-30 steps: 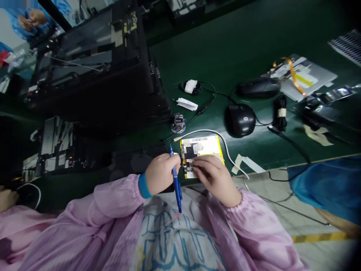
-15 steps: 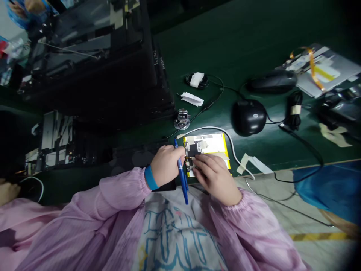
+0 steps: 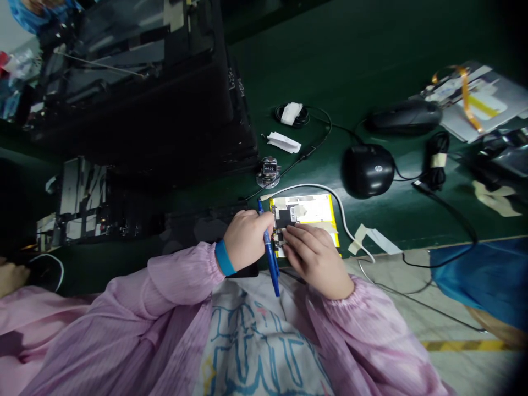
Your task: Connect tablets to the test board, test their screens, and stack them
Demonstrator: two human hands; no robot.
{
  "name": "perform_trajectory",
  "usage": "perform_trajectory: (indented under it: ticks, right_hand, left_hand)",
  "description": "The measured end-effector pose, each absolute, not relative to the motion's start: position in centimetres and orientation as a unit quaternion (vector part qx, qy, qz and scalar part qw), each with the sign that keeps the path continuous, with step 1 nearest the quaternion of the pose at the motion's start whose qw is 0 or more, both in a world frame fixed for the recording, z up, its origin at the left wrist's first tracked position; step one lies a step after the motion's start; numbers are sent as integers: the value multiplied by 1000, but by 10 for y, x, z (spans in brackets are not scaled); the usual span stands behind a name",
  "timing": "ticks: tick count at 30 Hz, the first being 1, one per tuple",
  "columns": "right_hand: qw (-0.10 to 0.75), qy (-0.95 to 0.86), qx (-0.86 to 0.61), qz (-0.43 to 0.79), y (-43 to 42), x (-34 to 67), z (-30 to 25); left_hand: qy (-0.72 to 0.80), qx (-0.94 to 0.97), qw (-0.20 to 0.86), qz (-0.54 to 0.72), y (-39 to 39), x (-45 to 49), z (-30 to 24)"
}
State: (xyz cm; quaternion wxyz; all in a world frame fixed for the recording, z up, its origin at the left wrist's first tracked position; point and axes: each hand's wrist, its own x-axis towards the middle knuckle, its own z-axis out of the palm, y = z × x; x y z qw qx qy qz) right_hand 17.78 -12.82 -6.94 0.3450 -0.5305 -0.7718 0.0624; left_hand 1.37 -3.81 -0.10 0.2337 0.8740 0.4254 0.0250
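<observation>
My left hand [image 3: 247, 234], with a blue band at the wrist, is closed around a blue pen [image 3: 271, 258]. The pen slants down toward my lap, and the thumb and fingertips are at the left edge of a white, yellow-edged battery pack [image 3: 315, 209]. A small black circuit board [image 3: 284, 218] is on the pack's left part, with tape and a printed label. My right hand [image 3: 315, 256] lies over the lower part of the pack, its bent fingers pressed together on the board's lower end. The fingers cover what is beneath them.
A white cable [image 3: 340, 212] curves around the pack. Behind it are a metal tally counter [image 3: 269, 169], a folded paper [image 3: 284, 142], a coiled black cable [image 3: 295, 115] and a black mouse [image 3: 373, 169]. Stacked black panels [image 3: 165, 110] rise at left. Another person's hand [image 3: 12, 275] is far left.
The view shifts slightly, moving the bench items a little right. My left hand still grips the pen, and my right hand stays on the board.
</observation>
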Motion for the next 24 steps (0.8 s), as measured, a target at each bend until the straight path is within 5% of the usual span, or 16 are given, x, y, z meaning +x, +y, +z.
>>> perform_trajectory:
  ticks: [17,24]
  right_hand:
    - [278,-791,-544,38,-131,175,-68]
    - [247,-793,-555,47,-134,170,-66]
  left_hand:
    - [427,880,208,6,-39,16,-3]
    - [413,853,306,90,-42,6,13]
